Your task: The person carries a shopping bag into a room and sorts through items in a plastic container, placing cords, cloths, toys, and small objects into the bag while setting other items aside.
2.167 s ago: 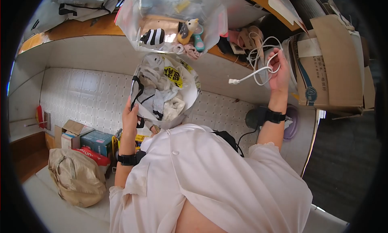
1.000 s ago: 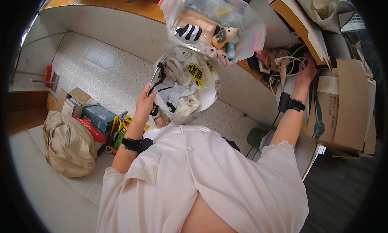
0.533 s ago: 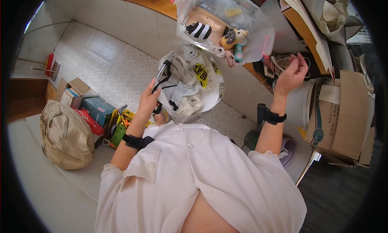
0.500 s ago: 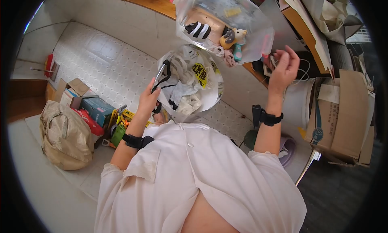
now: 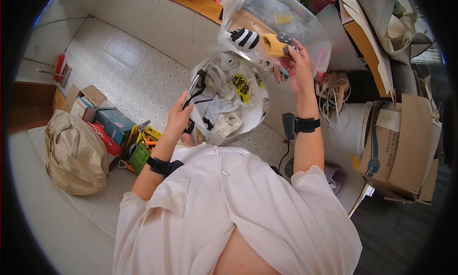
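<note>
My left hand [image 5: 179, 116] is closed on the rim of a white bag [image 5: 255, 120], beside its black strap [image 5: 196, 86]. Crumpled pale plastic bags [image 5: 222, 91] and a yellow piece with black lettering [image 5: 241, 89] lie inside it. Above stands a clear plastic bin [image 5: 312, 29]. My right hand [image 5: 300, 67] reaches over its near edge, fingers closed on the grey dotted end of a small yellow sock [image 5: 273, 45]. Next to that is a black-and-white striped bundle [image 5: 245, 38]. A crumpled pinkish cloth [image 5: 273, 68] lies below, partly hidden by my hand.
On the left are a beige bag [image 5: 76, 153], a teal box [image 5: 114, 124] and a green item [image 5: 139, 158]. To the right stand a cardboard box [image 5: 398, 148], a white bucket [image 5: 350, 120] and tangled white cables [image 5: 334, 100]. Patterned flooring [image 5: 129, 69] extends behind the bag.
My right hand has moved left from beside the clear bin and taken hold of the yellow sock. The left hand keeps its grip on the bag. The view has shifted slightly.
</note>
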The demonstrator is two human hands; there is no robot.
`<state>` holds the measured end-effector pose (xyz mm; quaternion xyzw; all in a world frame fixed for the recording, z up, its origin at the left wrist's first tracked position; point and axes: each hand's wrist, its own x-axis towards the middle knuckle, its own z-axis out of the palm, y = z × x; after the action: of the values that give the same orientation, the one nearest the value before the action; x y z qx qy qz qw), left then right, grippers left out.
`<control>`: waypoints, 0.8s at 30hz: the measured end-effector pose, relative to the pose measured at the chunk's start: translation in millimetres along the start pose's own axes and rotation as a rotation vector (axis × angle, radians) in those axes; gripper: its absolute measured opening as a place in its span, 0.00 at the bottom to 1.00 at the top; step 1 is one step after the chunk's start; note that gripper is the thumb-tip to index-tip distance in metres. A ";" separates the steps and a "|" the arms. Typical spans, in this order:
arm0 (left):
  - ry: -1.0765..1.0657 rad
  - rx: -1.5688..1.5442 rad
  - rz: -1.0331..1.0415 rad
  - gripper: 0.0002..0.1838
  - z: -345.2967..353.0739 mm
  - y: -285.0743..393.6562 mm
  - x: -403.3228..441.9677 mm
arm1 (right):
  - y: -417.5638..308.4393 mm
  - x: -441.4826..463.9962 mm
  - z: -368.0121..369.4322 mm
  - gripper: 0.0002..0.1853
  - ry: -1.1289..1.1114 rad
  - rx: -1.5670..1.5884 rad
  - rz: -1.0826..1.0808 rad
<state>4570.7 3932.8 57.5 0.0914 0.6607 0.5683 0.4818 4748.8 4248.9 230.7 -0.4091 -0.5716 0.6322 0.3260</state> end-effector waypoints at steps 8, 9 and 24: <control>0.002 0.039 -0.007 0.31 4.2 7.4 3.5 | -8.3 -35.3 7.3 0.27 -0.150 0.531 0.119; -0.001 0.050 -0.022 0.31 4.3 9.3 2.0 | -6.0 -37.4 7.9 0.29 -0.132 0.510 0.071; 0.033 0.016 -0.018 0.32 6.5 5.4 0.2 | 51.4 -63.3 4.5 0.36 -0.114 -0.115 -0.286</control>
<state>4573.1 3939.1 62.6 0.0799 0.6740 0.5598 0.4753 4776.3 4184.2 189.0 -0.3048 -0.6768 0.5678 0.3557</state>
